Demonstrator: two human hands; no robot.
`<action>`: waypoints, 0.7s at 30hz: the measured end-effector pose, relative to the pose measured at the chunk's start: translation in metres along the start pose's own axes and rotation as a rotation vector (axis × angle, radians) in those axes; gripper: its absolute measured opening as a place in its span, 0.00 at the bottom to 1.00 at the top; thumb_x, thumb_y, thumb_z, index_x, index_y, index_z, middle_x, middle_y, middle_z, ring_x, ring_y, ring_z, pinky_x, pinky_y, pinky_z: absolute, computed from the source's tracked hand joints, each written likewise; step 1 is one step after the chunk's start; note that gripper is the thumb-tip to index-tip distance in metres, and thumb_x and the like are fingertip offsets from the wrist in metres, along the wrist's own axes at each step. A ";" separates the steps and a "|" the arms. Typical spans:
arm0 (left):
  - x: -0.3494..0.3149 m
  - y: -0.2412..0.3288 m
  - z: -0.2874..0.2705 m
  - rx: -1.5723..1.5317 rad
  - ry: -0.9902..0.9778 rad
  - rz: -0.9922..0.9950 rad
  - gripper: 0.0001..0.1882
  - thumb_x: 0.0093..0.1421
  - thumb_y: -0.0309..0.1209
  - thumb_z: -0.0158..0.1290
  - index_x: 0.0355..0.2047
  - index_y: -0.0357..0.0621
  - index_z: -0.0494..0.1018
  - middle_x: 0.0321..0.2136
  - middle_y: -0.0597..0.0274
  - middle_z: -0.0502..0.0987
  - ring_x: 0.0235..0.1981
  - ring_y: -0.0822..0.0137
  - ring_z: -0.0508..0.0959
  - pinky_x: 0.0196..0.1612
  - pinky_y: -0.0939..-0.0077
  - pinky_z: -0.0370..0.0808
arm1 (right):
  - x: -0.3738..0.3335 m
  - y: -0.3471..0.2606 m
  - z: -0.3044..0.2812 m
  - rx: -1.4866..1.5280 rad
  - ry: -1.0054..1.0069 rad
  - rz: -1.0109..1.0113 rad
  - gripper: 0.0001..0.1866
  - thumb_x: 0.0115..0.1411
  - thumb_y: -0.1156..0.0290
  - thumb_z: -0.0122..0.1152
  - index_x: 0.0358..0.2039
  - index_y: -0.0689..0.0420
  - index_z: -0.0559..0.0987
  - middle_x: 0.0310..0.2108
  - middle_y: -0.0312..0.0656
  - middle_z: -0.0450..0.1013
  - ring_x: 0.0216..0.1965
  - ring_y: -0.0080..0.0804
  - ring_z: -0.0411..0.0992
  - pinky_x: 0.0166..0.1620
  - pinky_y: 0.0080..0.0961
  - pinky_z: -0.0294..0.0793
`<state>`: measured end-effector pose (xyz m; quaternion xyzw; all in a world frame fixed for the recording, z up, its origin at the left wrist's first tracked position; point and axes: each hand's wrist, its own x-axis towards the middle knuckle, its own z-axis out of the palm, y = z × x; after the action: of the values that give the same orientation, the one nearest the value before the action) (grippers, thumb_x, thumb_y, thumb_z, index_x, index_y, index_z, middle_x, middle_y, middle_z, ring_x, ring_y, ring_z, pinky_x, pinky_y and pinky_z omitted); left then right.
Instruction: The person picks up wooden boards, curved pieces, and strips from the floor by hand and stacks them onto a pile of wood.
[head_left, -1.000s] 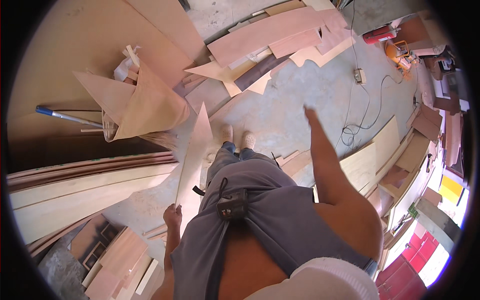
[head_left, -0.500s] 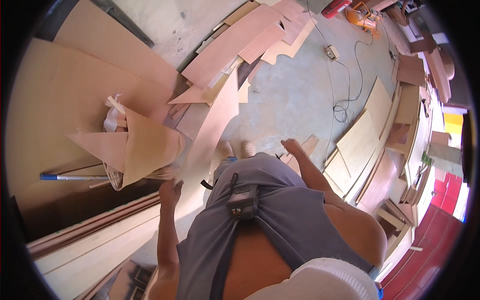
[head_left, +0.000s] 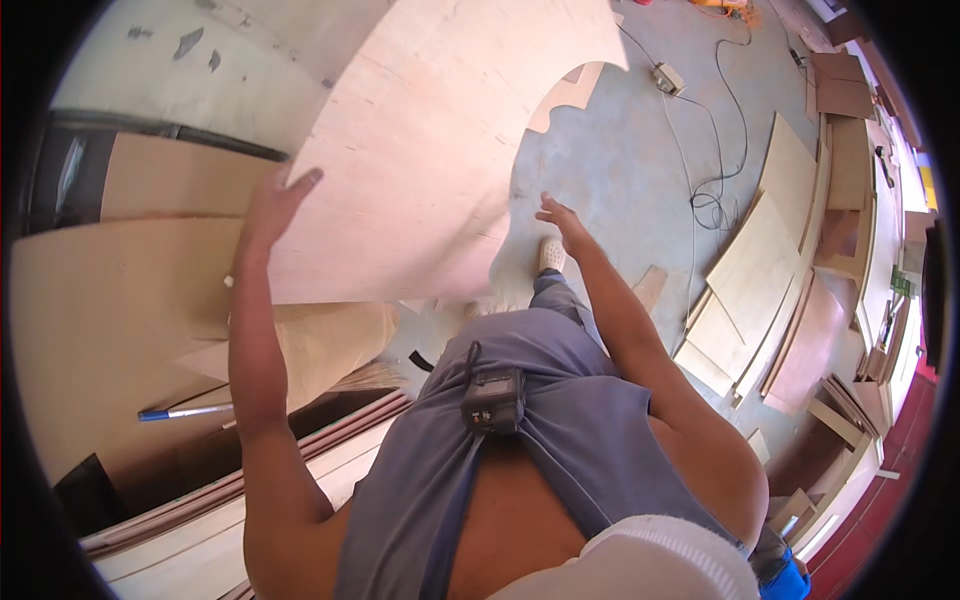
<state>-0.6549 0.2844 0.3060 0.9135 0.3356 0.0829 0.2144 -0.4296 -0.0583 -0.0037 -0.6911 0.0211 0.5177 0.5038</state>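
Observation:
A large pale plywood sheet (head_left: 410,150) with a curved cut-out on its right side stands tilted up in front of me, its broad face showing. My left hand (head_left: 272,208) grips its left edge, the thumb lying over the face and the other fingers mostly hidden. To the right of the sheet, my right hand (head_left: 562,222) is in the air with its fingers apart, holding nothing and not touching the wood.
Plywood boards (head_left: 745,270) lie along the floor at the right. A cable (head_left: 715,190) with a small box (head_left: 668,79) crosses the floor ahead. At the left are a large brown panel (head_left: 130,310), a blue-ended pole (head_left: 185,411) and long stacked planks (head_left: 250,500).
The plywood sheet has been lifted and turned from a narrow slanted view to its broad face. My left hand has moved forward with it; my right hand has moved forward and its fingers have spread.

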 end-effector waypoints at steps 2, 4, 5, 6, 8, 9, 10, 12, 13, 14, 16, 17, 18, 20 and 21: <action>0.042 0.029 -0.010 -0.088 -0.097 0.082 0.23 0.55 0.42 0.55 0.38 0.30 0.73 0.28 0.49 0.77 0.30 0.65 0.74 0.38 0.71 0.70 | 0.001 -0.044 0.006 0.106 -0.126 -0.151 0.41 0.54 0.38 0.48 0.55 0.63 0.63 0.53 0.50 0.64 0.58 0.40 0.56 0.62 0.44 0.34; 0.081 0.060 -0.002 -0.213 -0.111 0.040 0.20 0.57 0.39 0.53 0.37 0.30 0.73 0.25 0.54 0.76 0.27 0.72 0.70 0.36 0.75 0.69 | 0.006 -0.077 -0.008 -0.057 -0.163 -0.288 0.38 0.55 0.40 0.47 0.51 0.63 0.67 0.50 0.50 0.67 0.53 0.39 0.61 0.61 0.42 0.41; 0.102 0.071 0.008 -0.202 -0.109 0.054 0.19 0.57 0.39 0.53 0.37 0.31 0.73 0.24 0.56 0.75 0.27 0.73 0.70 0.34 0.75 0.69 | 0.017 -0.083 -0.022 -0.101 -0.200 -0.289 0.36 0.55 0.41 0.48 0.49 0.63 0.69 0.47 0.48 0.68 0.50 0.37 0.63 0.60 0.40 0.45; 0.121 0.079 0.019 -0.186 -0.113 0.064 0.19 0.57 0.39 0.53 0.37 0.31 0.73 0.23 0.58 0.75 0.26 0.75 0.70 0.33 0.74 0.69 | 0.027 -0.084 -0.030 -0.141 -0.241 -0.287 0.33 0.56 0.43 0.49 0.46 0.63 0.71 0.45 0.47 0.70 0.47 0.36 0.65 0.58 0.38 0.50; 0.147 0.103 0.056 -0.228 -0.020 0.265 0.21 0.56 0.41 0.53 0.38 0.31 0.73 0.21 0.61 0.74 0.25 0.73 0.70 0.32 0.73 0.70 | 0.047 -0.075 -0.049 -0.385 0.114 -0.357 0.30 0.56 0.45 0.52 0.43 0.63 0.73 0.41 0.44 0.71 0.42 0.32 0.66 0.55 0.35 0.55; 0.164 0.115 0.075 -0.185 -0.034 0.248 0.21 0.56 0.42 0.53 0.34 0.32 0.72 0.20 0.61 0.72 0.24 0.72 0.68 0.31 0.73 0.68 | 0.062 -0.063 -0.066 -0.221 0.233 -0.367 0.30 0.55 0.45 0.54 0.43 0.62 0.73 0.42 0.44 0.71 0.43 0.31 0.65 0.55 0.34 0.56; 0.176 0.128 0.092 -0.146 -0.062 0.234 0.21 0.56 0.44 0.53 0.30 0.32 0.72 0.20 0.61 0.69 0.23 0.70 0.67 0.30 0.73 0.66 | 0.075 -0.047 -0.086 -0.056 0.361 -0.365 0.31 0.53 0.45 0.56 0.44 0.62 0.72 0.42 0.44 0.70 0.44 0.31 0.64 0.55 0.34 0.56; 0.194 0.161 0.117 -0.139 -0.117 0.187 0.22 0.56 0.45 0.53 0.29 0.33 0.72 0.18 0.61 0.68 0.22 0.70 0.66 0.29 0.73 0.65 | 0.093 -0.021 -0.126 -0.057 0.381 -0.216 0.33 0.52 0.44 0.57 0.45 0.62 0.72 0.44 0.44 0.69 0.46 0.31 0.62 0.55 0.33 0.55; 0.198 0.167 0.125 -0.113 -0.150 0.153 0.22 0.55 0.46 0.53 0.28 0.33 0.71 0.17 0.62 0.66 0.21 0.69 0.65 0.28 0.72 0.65 | 0.093 -0.008 -0.135 -0.045 0.394 -0.094 0.35 0.51 0.43 0.57 0.47 0.62 0.71 0.46 0.44 0.68 0.49 0.32 0.61 0.56 0.33 0.55; 0.201 0.162 0.131 -0.113 -0.174 0.144 0.22 0.55 0.46 0.53 0.28 0.33 0.71 0.17 0.62 0.66 0.21 0.69 0.65 0.28 0.72 0.65 | 0.089 -0.003 -0.135 -0.044 0.394 -0.069 0.35 0.51 0.43 0.57 0.47 0.62 0.71 0.46 0.44 0.68 0.49 0.32 0.61 0.56 0.33 0.55; 0.206 0.151 0.136 -0.130 -0.186 0.107 0.22 0.55 0.46 0.53 0.26 0.34 0.71 0.16 0.62 0.64 0.21 0.70 0.64 0.26 0.71 0.63 | 0.081 0.001 -0.138 -0.082 0.324 0.075 0.38 0.49 0.42 0.59 0.51 0.61 0.69 0.51 0.45 0.64 0.54 0.35 0.57 0.58 0.33 0.53; 0.211 0.152 0.136 -0.105 -0.206 0.094 0.22 0.55 0.46 0.54 0.30 0.34 0.73 0.19 0.61 0.69 0.22 0.70 0.67 0.30 0.73 0.66 | 0.083 0.011 -0.148 -0.077 0.342 0.067 0.38 0.49 0.42 0.59 0.51 0.61 0.69 0.51 0.45 0.64 0.54 0.35 0.57 0.58 0.33 0.53; 0.211 0.153 0.143 -0.114 -0.201 0.112 0.22 0.55 0.46 0.54 0.30 0.34 0.73 0.19 0.61 0.69 0.22 0.70 0.67 0.30 0.73 0.66 | 0.079 0.023 -0.157 -0.063 0.379 0.010 0.38 0.50 0.42 0.57 0.52 0.60 0.68 0.53 0.46 0.63 0.56 0.36 0.57 0.58 0.34 0.52; 0.204 0.142 0.163 -0.389 -0.149 0.078 0.27 0.54 0.48 0.54 0.37 0.31 0.74 0.25 0.57 0.75 0.27 0.68 0.72 0.35 0.76 0.69 | 0.083 0.029 -0.168 0.018 0.382 -0.112 0.39 0.52 0.41 0.54 0.53 0.61 0.67 0.55 0.47 0.61 0.57 0.38 0.56 0.60 0.36 0.50; 0.203 0.145 0.165 -0.379 -0.209 0.064 0.34 0.52 0.52 0.55 0.45 0.29 0.70 0.34 0.48 0.77 0.35 0.62 0.75 0.43 0.75 0.70 | 0.079 0.030 -0.174 0.092 0.369 -0.170 0.40 0.52 0.40 0.52 0.54 0.61 0.66 0.56 0.48 0.60 0.57 0.38 0.57 0.60 0.36 0.50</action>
<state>-0.3681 0.2620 0.2245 0.8707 0.2608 0.0563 0.4132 -0.2886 -0.1595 -0.0892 -0.7499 0.0781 0.3363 0.5643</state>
